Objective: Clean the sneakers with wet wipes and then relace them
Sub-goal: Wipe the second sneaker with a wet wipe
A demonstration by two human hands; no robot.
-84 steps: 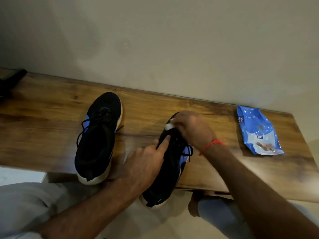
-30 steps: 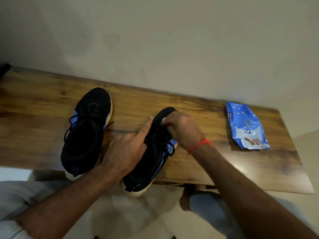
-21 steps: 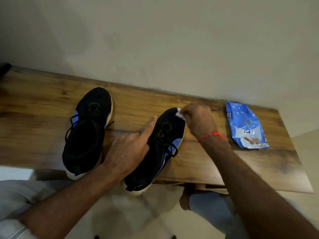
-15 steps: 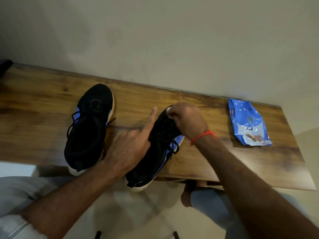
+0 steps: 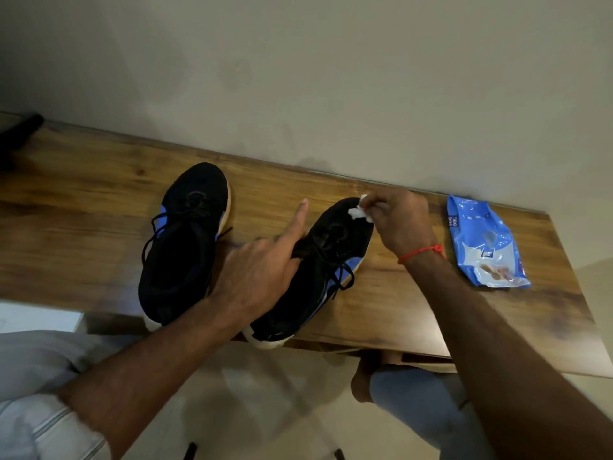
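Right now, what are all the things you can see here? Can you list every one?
sneakers: two, black with blue sides and pale soles, side by side on the table; left one untouched, right one being cleaned, its heel over the near edge
laces: black, still threaded in both sneakers
wet wipe: one, white, bunched up at the toe of the right sneaker
wipes pack: one, blue and white, lying flat on the table's right end
table: one, brown wood, against a pale wall
dark object: one, black, far left edge, too cut off to identify
left hand: holds the right sneaker's side, index finger straight
right hand: red thread on the wrist, pinches the wet wipe
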